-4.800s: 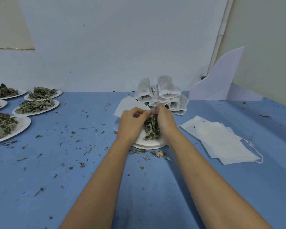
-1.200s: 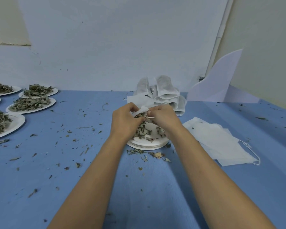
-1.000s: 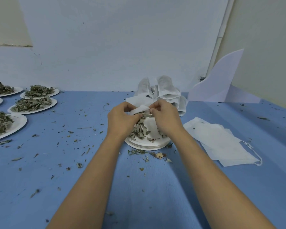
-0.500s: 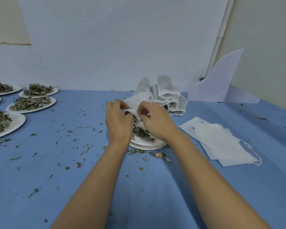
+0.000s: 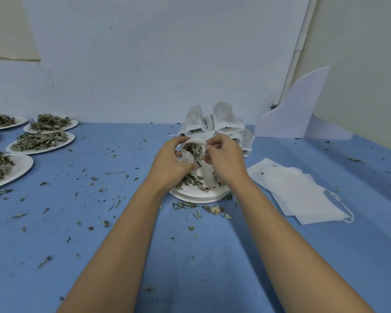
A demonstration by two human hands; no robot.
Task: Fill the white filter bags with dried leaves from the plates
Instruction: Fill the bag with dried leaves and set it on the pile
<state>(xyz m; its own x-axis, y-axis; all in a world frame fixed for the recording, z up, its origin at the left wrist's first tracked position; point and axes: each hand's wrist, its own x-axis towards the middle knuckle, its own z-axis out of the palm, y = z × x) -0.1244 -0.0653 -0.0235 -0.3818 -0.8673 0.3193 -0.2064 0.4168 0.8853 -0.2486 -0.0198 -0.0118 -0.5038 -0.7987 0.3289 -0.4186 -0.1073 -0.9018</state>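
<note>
Pinches a white filter bag (image 5: 187, 155) w/ both hands, lifted just above the near plate (image 5: 196, 196) at mid-bench. Grip of left hand (image 5: 169, 163): thumb & fingers curled, clamped on the bag's left rim. Grip of right hand (image 5: 226, 161): thumb & forefinger nipped on the right rim, other fingers loosely curled behind. Holds the bag mouth stretched open toward the camera, w/ dried leaves (image 5: 195, 149) showing inside. Bare forearms in from the bottom edge, one either side of the plate. On the near plate, under & between the wrists: thin scatter of leaves, white base showing through. Just behind the hands, on the blue bench (image 5: 190, 267): pile of stuffed bags (image 5: 221, 120), some upright, leaves visible at one mouth. To the right, apart from the plate: flat stack of empty bags (image 5: 296, 190), strings trailing off its near-right corner. Far left: several heaped plates (image 5: 68, 138) w/ leaves, some cut by the frame edge. All over the bench top: leaf crumbs (image 5: 199, 207), thickest just in front of the near plate. In the back-right corner: white card (image 5: 296, 109) leaning vs. the wall.
</note>
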